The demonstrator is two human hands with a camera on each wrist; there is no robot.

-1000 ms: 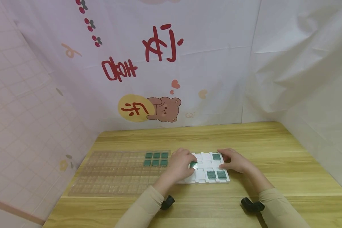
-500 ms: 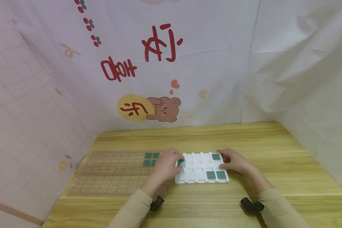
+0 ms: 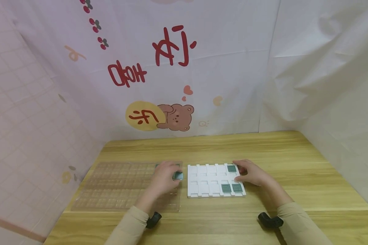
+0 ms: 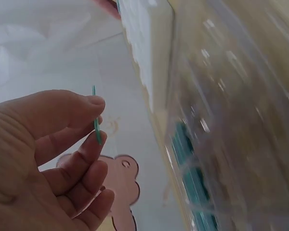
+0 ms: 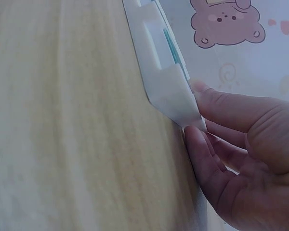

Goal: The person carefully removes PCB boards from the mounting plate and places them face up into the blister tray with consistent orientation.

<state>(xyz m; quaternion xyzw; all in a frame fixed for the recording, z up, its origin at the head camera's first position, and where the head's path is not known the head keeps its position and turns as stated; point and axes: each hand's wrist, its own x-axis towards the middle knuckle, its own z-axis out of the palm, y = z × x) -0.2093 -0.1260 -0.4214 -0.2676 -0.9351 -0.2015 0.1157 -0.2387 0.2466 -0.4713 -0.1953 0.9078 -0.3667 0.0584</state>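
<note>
My left hand (image 3: 162, 180) pinches a small square green chip (image 3: 179, 175) between thumb and fingertips, over the right end of the clear plastic tray (image 3: 116, 185). In the left wrist view this chip (image 4: 97, 132) is seen edge-on, lifted apart from the tray. Beneath my hand, green chips (image 4: 195, 185) lie in the clear tray, mostly hidden in the head view. The thumb and fingers of my right hand (image 3: 253, 173) grip the right edge of the white tray (image 3: 213, 178). That tray holds a chip (image 3: 231, 168) at its back right and two chips (image 3: 231, 188) at its front right.
Both trays lie side by side on the wooden table (image 3: 220, 221), a narrow gap between them. A white curtain (image 3: 233, 68) printed with a bear (image 3: 178, 117) hangs behind the table. Black devices (image 3: 270, 221) sit at both wrists.
My left hand has moved left with the chip, from above the white tray to above the clear tray. My right hand has stayed at the white tray's edge.
</note>
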